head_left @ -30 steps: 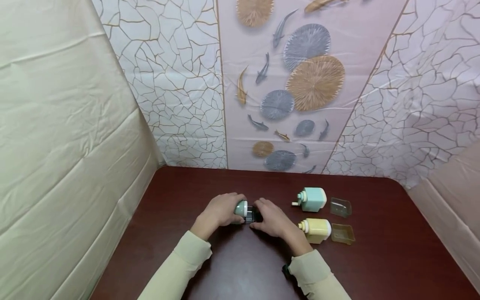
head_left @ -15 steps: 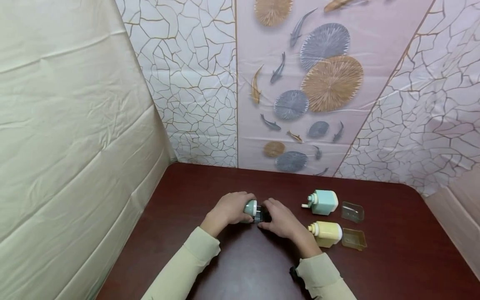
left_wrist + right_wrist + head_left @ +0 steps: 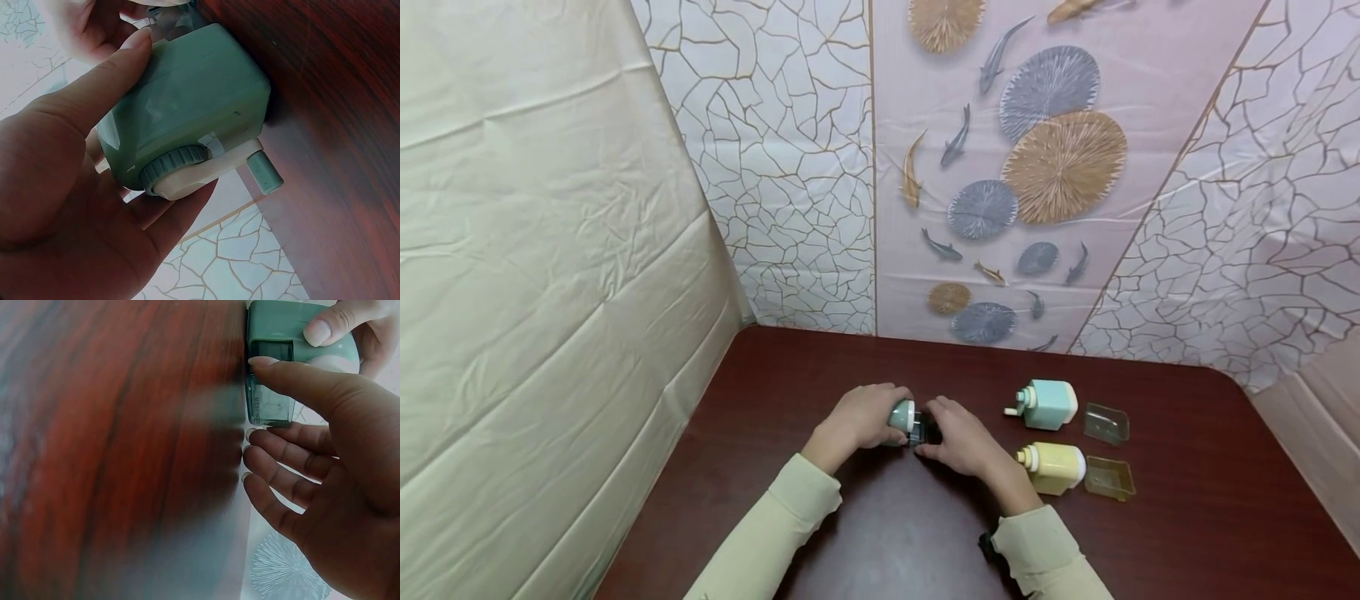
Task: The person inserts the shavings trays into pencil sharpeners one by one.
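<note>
A dark green crank pencil sharpener (image 3: 194,94) lies on its side on the table, my left hand (image 3: 859,418) gripping it with the thumb along one face. Its cream crank arm (image 3: 219,167) with a green knob points away from the right hand. At the other end, a clear shavings drawer (image 3: 272,407) sits partly in the sharpener's opening, part of it sticking out. My right hand (image 3: 962,440) pinches this drawer between thumb and index finger in the right wrist view; the other fingers are loosely bent beside it. How deep the drawer sits is hard to tell.
To the right lie a light blue sharpener (image 3: 1049,405) and a yellow sharpener (image 3: 1057,468), the latter partly behind the right forearm. Beside them are a clear drawer (image 3: 1106,423) and an amber drawer (image 3: 1109,478). Patterned cloth walls stand behind the dark red table (image 3: 820,358).
The head view has shifted, so everything sits further right in it than one second ago. Both hands keep their hold on the sharpener and drawer, with hardly any visible movement.
</note>
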### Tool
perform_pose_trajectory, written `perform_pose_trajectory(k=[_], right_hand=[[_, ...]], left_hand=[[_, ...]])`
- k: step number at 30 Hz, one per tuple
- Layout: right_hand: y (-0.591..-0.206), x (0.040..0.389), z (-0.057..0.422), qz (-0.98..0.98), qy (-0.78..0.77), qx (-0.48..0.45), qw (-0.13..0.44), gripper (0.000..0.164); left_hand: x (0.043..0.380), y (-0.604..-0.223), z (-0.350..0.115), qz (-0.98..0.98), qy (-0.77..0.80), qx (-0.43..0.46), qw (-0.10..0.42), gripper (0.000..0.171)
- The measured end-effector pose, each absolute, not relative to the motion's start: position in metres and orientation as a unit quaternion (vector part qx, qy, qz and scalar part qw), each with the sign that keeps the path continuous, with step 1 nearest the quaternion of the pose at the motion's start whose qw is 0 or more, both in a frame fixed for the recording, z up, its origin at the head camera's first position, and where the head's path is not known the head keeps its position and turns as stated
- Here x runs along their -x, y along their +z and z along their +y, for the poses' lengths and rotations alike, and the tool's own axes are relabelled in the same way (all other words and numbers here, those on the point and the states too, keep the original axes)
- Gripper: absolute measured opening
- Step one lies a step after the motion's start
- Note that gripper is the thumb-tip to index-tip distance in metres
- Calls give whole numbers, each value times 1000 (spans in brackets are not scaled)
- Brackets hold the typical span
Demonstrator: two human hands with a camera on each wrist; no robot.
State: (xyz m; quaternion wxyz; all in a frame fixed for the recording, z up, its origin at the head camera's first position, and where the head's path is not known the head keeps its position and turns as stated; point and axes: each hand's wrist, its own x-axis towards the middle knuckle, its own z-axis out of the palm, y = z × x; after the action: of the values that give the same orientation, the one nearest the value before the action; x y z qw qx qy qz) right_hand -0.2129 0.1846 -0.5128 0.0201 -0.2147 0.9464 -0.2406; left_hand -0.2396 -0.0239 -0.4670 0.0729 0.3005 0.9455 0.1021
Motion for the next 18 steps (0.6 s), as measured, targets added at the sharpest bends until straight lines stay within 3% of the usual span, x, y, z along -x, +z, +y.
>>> perform_pose_trajectory(k=[18], right_hand=[[-513, 214, 182, 945, -246, 215, 28, 56]], left_hand=[[238, -464, -24, 946, 101, -301, 72, 52]])
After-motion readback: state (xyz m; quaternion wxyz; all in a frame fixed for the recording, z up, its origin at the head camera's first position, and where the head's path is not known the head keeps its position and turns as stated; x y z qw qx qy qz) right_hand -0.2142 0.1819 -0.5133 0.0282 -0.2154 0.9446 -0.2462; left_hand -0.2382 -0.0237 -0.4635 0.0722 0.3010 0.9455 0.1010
